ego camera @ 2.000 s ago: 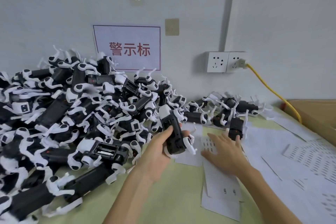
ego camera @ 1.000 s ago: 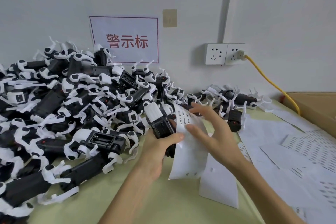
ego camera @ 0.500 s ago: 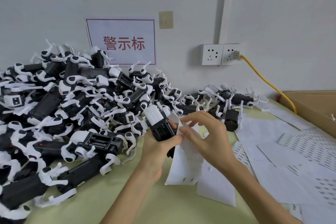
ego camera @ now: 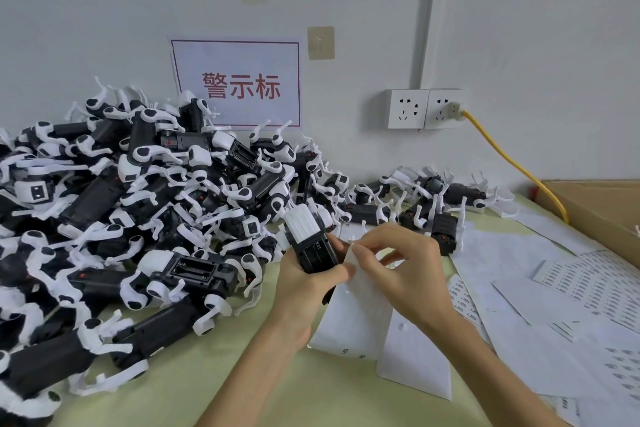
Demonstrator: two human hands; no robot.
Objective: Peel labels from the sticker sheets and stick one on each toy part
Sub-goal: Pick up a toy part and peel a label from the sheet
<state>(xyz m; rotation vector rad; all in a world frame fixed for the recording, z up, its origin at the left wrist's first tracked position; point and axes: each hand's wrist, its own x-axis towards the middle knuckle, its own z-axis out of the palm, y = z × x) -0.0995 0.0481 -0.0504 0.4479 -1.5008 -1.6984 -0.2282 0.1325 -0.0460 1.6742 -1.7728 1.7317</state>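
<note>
Centre frame: L hand (ego camera: 304, 284) wrapped round toy part (ego camera: 308, 239). R hand (ego camera: 398, 263) fingertips pinch top edge of sticker sheet (ego camera: 349, 315), touching part's right side. Looks like peel step; label itself too small to see. Next: lift it clean, press flat on part

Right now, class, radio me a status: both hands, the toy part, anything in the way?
Left hand grips toy part. Right hand pinches sticker sheet at top edge. Toy pile crowds left side.

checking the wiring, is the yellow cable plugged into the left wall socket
No, the yellow cable runs from a plug in the right socket, while the left socket has nothing in it.
</note>
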